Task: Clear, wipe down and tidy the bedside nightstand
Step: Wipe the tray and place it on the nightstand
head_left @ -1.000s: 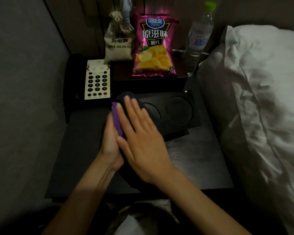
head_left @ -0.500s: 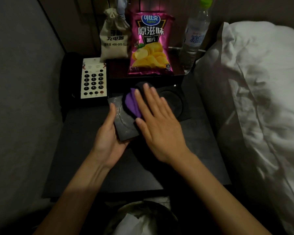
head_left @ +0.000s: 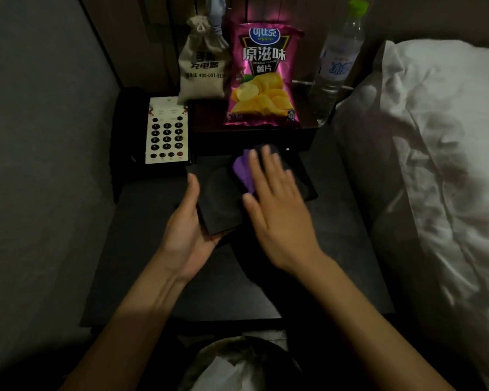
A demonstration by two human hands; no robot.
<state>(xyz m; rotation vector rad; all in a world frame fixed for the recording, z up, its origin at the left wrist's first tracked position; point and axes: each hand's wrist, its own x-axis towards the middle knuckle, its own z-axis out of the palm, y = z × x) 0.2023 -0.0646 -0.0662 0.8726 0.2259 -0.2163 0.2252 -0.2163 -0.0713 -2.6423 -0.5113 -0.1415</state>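
Observation:
A black tray (head_left: 223, 204) with round recesses lies on the dark nightstand (head_left: 336, 258). My left hand (head_left: 187, 230) grips the tray's near left corner, thumb along its left edge. A purple cloth (head_left: 244, 170) lies on the tray, and my right hand (head_left: 274, 204) presses flat on it with straight fingers. At the back stand a pink bag of crisps (head_left: 261, 77), a beige drawstring pouch (head_left: 202, 60) and a clear water bottle (head_left: 336, 60). The tray's right part is hidden under my right hand.
A black telephone with a white keypad (head_left: 167, 131) sits at the back left. A grey wall runs along the left. White bedding (head_left: 435, 165) lies close on the right. A bin with white paper (head_left: 237, 368) stands below the nightstand's front edge.
My right hand has slid the purple cloth away from me and to the right across the tray. My left hand moved from under the right hand to the tray's left corner.

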